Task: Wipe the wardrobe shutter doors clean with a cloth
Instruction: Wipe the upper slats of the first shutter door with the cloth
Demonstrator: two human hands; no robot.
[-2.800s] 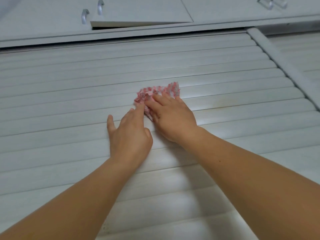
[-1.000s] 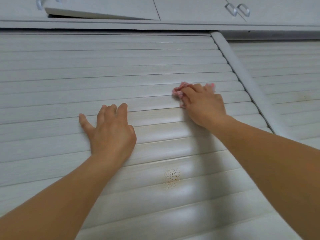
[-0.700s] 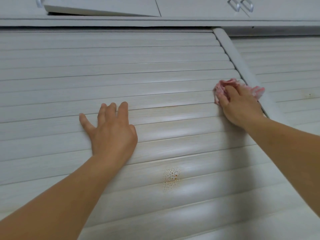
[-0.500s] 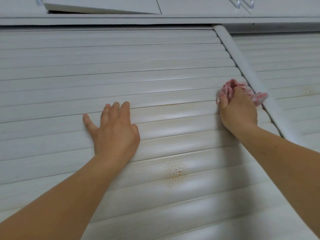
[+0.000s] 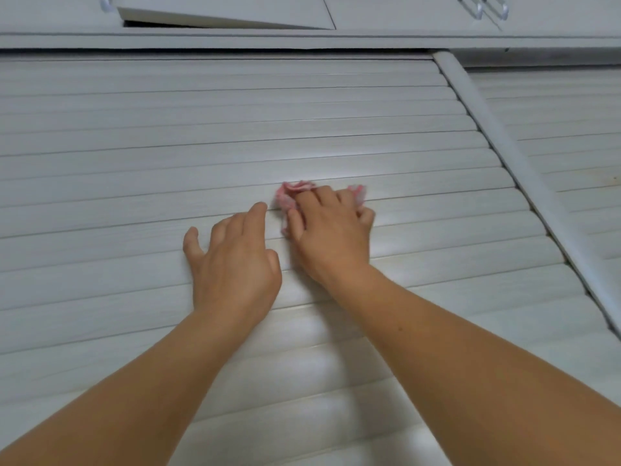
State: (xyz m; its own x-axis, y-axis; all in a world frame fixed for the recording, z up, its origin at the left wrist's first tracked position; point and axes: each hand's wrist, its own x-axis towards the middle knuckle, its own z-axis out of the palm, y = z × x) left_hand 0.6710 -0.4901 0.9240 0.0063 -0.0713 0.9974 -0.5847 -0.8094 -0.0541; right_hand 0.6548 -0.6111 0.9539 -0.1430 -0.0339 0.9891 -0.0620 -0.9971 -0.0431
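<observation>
Up close, both hands lie side by side on the white slatted shutter door (image 5: 168, 156), near the middle of the view. The right hand (image 5: 331, 237) presses a crumpled pink cloth (image 5: 295, 191) against the slats, its fingers curled over the fabric so that only bunched edges show past the fingertips on the left and a small bit on the right by the little finger. The left hand (image 5: 235, 260) rests flat on the door just beside it, fingers fairly straight and slightly spread, holding nothing; its fingertips lie very near the cloth's left edge, and whether they touch it I cannot tell. Both bare forearms reach in from the bottom of the frame. To the right of the hands, well apart, a rounded white post (image 5: 504, 156) runs between this door and a second slatted door (image 5: 571, 136). Above the shutters sits a row of flat white cupboard doors; one of them (image 5: 228, 11) stands slightly ajar, and a pair of clear handles (image 5: 484, 8) shows at the upper right.
</observation>
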